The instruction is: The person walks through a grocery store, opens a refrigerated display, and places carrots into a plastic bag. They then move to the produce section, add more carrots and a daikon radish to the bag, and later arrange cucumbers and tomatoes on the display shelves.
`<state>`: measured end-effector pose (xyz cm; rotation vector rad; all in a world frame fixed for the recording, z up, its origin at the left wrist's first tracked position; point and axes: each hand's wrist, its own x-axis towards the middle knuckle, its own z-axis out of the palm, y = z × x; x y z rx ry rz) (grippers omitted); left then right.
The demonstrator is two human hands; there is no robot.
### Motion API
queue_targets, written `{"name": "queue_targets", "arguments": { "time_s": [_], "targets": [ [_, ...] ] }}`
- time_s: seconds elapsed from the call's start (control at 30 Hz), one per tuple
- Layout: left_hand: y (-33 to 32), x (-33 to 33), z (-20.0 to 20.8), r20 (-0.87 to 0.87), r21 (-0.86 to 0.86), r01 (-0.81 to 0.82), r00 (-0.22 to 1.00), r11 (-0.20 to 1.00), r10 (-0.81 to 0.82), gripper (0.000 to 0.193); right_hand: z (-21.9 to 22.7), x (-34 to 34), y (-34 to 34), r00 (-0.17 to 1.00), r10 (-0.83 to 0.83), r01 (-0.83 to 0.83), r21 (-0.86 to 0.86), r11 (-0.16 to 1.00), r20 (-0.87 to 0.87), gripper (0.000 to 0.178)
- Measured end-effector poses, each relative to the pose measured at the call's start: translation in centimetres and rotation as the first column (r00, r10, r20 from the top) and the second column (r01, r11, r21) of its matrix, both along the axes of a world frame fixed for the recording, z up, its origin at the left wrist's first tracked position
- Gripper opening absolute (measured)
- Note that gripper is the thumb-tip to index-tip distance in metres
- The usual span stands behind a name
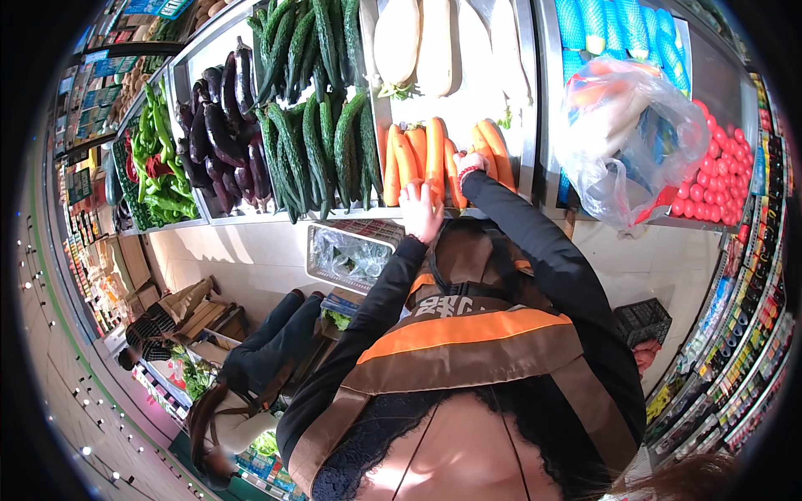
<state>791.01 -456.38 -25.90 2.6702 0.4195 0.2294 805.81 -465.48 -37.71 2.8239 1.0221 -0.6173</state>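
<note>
A row of orange carrots (434, 150) lies in a white-lined display bin in front of me. My left hand (422, 213) has its bent fingers over the near ends of the middle carrots, closed on one of them. Farther up and to the right, my right hand (474, 161), with a red bracelet at the wrist, is closed around a carrot between the middle ones and the right-hand pair (494, 150). Its fingertips are partly hidden. Long white radishes (435, 50) lie behind the carrots in the same bin.
Left of the carrots are cucumbers (305, 142), eggplants (221, 134) and green peppers (159, 167). A clear plastic bag (622, 142) sits at right beside red-wrapped produce (714, 179). Below the counter stand a light crate (347, 255) and a black crate (642, 321). Another person (251, 384) is at lower left.
</note>
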Motion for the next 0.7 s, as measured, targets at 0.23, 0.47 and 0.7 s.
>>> {"name": "queue_targets", "arguments": {
  "time_s": [0.23, 0.47, 0.7],
  "targets": [
    [-2.2, 3.4, -3.8, -0.062, -0.642, 0.058, 0.990, 0.765, -0.127, 0.044, 5.9, -0.1, -5.8, 0.960, -0.261, 0.219, 0.310, 0.925, 0.101, 0.037],
    [-6.8, 10.9, -8.9, -0.493, -0.715, -0.464, 0.865, 0.523, 0.095, 0.073, 5.4, -1.5, -8.3, 0.774, -0.521, 0.632, 0.496, 0.596, -0.361, 0.092],
    [-7.1, 14.1, -8.3, -0.725, -0.388, -0.572, 0.674, 0.723, 0.144, 0.108, 4.5, -0.9, -7.5, 0.709, -0.643, 0.703, 0.370, 0.608, -0.291, 0.090]
  ]
}}
